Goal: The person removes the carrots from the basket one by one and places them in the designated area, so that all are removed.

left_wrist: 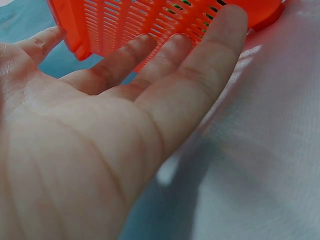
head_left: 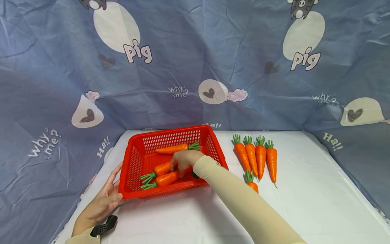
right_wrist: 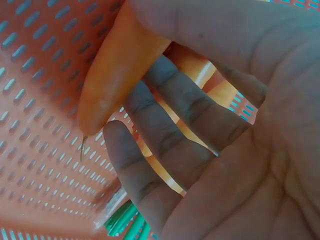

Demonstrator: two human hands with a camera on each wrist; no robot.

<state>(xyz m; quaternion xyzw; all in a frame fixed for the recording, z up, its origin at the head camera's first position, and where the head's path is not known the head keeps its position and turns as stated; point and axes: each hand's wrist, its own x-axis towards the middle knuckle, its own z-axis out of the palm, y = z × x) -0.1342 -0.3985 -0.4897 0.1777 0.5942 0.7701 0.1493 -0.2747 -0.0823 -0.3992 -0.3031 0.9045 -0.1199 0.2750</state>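
Blue cloth (head_left: 170, 34) closes in the back and both sides of my space, creased and printed with "pig", "why me?", hearts and clouds; whatever room lies beyond it is hidden from me. Below it spreads the white desk (head_left: 317, 189), smooth-looking with faint creases, so I judge there is little on it to stop something sliding or rolling. On its left half sits the red basket (head_left: 152, 192), slightly askew, its slotted walls low; a sideways knock from my right forearm could twist it, since only one hand steadies it. That forearm, in its cream sleeve (head_left: 243, 203), crosses low over the desk and could sweep the loose carrots as it draws back. My left grip (head_left: 103, 203) is spread wide, fingers fairly straight against the basket's outer left side and thumb at the near corner; pressing too hard there might push the basket rather than brace it. My right grip (head_left: 185, 160) is inside, narrowed, thumb and fingers around the nearest carrot (head_left: 166, 179); how firmly, I cannot tell. Its smooth taper could slip out, or my fingers could drag along the middle carrot (head_left: 162, 168) just beside it. The back carrot (head_left: 172, 148) lies apart near the far wall. Right of the basket are four carrots (head_left: 260, 159) in a row, and a fifth carrot (head_left: 253, 186) partly behind my sleeve. Smallest is the thin root tail (right_wrist: 83, 149), which might snag in a slot.
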